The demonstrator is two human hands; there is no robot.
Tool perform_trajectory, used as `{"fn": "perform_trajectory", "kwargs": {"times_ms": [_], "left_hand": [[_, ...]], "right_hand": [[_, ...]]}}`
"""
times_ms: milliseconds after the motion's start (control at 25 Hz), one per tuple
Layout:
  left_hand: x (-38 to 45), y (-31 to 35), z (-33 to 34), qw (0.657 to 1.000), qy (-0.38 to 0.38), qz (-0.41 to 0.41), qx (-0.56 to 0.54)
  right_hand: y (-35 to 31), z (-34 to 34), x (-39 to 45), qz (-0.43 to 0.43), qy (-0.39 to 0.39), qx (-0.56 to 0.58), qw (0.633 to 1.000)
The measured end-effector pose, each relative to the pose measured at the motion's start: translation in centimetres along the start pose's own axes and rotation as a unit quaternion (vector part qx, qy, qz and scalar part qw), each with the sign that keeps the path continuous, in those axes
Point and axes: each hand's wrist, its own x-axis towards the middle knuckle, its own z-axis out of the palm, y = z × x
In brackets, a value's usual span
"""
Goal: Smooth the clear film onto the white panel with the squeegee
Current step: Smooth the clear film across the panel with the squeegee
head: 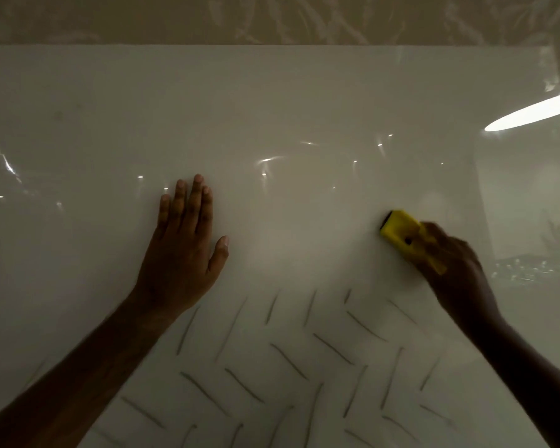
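So the white panel (272, 92) fills pretty much the whole view, with the clear film (304, 150) lying over it; you can only really make out the film from the little curved glints and ripples across the middle of the panel and a faint edge running down near the panel's right side. The left hand (183, 247) is flat on the film around the middle of the panel, palm down, fingers straight and close together, thumb stuck out to the side, not gripping anything, just pressing. The right hand (450, 270) is over toward the right edge, closed around a yellow squeegee (404, 234) with a dark strip along its front edge, and that edge is down on the film pointing toward the panel's far left. It's a bit blurry there, so can't tell exactly how the fingers wrap it. The near part of the panel has a grey herringbone dash pattern (288, 367) between the two forearms. There's a bright elongated light reflection (527, 113) near the far right corner.
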Motion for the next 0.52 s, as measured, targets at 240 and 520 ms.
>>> {"fn": "perform_trajectory", "kwargs": {"times_ms": [240,520], "left_hand": [[0.0,0.1,0.1,1.0,0.005,0.004,0.001],[-0.1,0.2,0.0,1.0,0.002,0.003,0.001]], "right_hand": [[-4.6,1.5,1.4,-0.01,0.031,0.035,0.999],[-2.1,1.1,-6.9,-0.06,-0.017,0.026,0.998]]}}
